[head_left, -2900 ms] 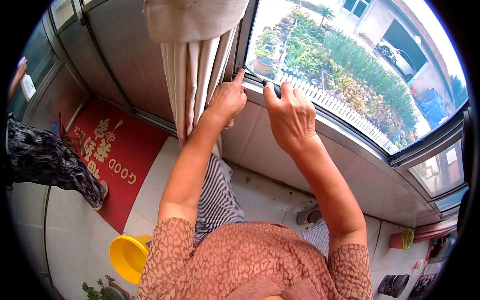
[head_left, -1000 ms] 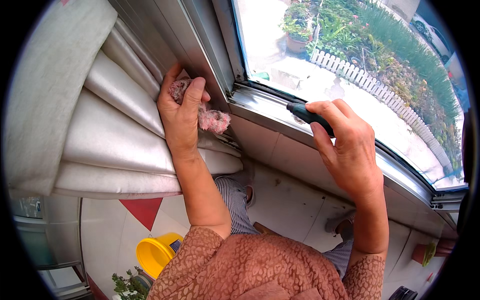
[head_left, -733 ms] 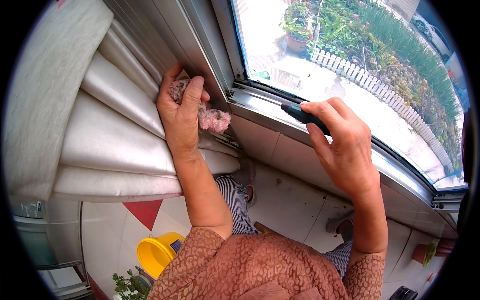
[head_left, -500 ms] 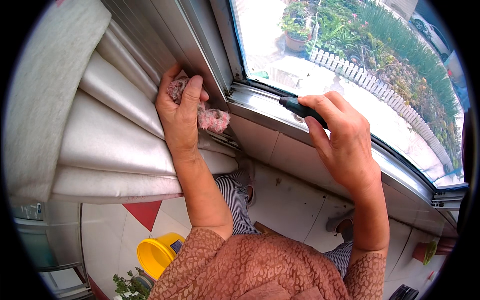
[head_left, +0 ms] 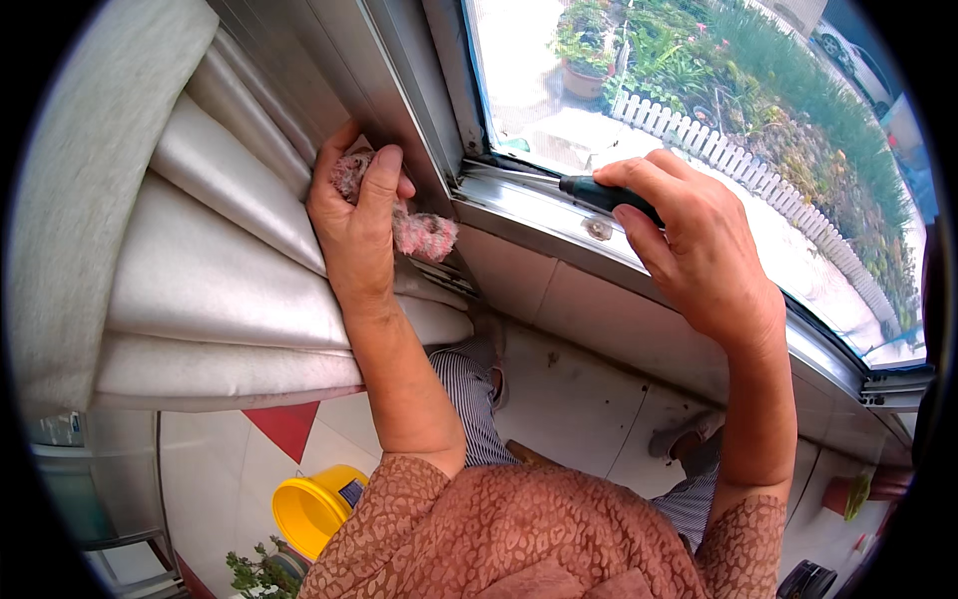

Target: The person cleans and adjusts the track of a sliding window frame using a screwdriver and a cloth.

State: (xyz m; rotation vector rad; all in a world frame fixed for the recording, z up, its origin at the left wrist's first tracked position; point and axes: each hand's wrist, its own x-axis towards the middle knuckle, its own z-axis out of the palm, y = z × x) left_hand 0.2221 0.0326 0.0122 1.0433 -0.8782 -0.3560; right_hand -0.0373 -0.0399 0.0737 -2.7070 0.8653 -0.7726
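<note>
My right hand [head_left: 699, 235] grips a screwdriver [head_left: 604, 192] by its dark green and black handle. Its thin metal shaft lies along the window's sill track [head_left: 529, 200], with the tip toward the left corner of the frame. My left hand [head_left: 354, 225] is closed around a fluffy pink and white cloth [head_left: 424, 236], whose loose end hangs toward the sill. That hand rests against the metal window post [head_left: 384, 110], beside the curtain. A small greyish clump [head_left: 598, 229] sits on the sill below the screwdriver handle.
A pale satin curtain [head_left: 230, 260] hangs on the left. Below it, a yellow bucket [head_left: 309, 509] stands on the tiled floor near a leafy plant [head_left: 261, 569]. Beyond the glass are garden plants and a white picket fence [head_left: 743, 160]. A dark round object [head_left: 806, 581] lies at lower right.
My right hand has moved slightly right and down with the screwdriver, so its metal shaft and the clump on the sill now show more. My left hand has stayed nearly still with the cloth.
</note>
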